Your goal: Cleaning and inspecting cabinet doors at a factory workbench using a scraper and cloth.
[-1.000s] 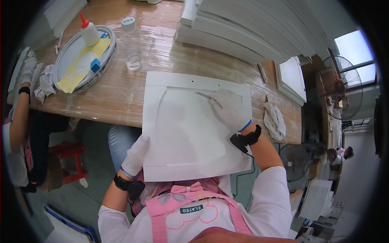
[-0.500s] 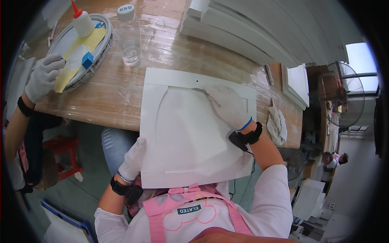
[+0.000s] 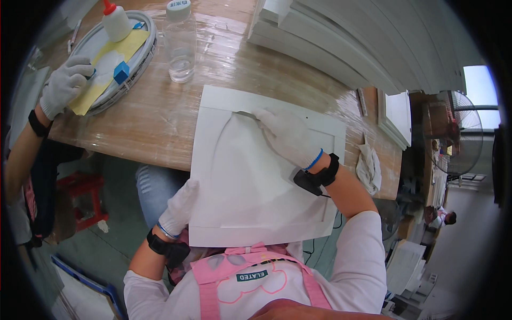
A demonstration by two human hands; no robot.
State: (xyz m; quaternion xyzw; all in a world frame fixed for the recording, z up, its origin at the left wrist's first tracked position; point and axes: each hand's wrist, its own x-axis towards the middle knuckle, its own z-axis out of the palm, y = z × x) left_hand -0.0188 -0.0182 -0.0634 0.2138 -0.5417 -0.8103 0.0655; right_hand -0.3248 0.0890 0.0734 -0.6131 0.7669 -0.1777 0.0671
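Observation:
A white cabinet door panel [image 3: 250, 186] with a raised arched centre leans from my lap onto the edge of the wooden table [image 3: 160, 117]. My left hand [image 3: 178, 208], in a white glove, grips the panel's left edge near the bottom. My right hand [image 3: 288, 136], also gloved, presses a small grey piece [image 3: 245, 114], likely sandpaper, into the arched groove near the panel's top. Both wrists carry black bands.
A clear plastic bottle [image 3: 180, 42] stands beyond the panel. To the left a round tray [image 3: 114, 58] holds a yellow sheet, a glue bottle [image 3: 116, 21] and a blue block; another person's gloved hand [image 3: 64, 85] rests at it. White panels [image 3: 341, 42] are stacked behind; a rag [image 3: 369, 168] lies right.
My right hand has slid left along the arched groove toward the top of the arch. The other person's gloved hand has come up to the tray. The view has shifted closer.

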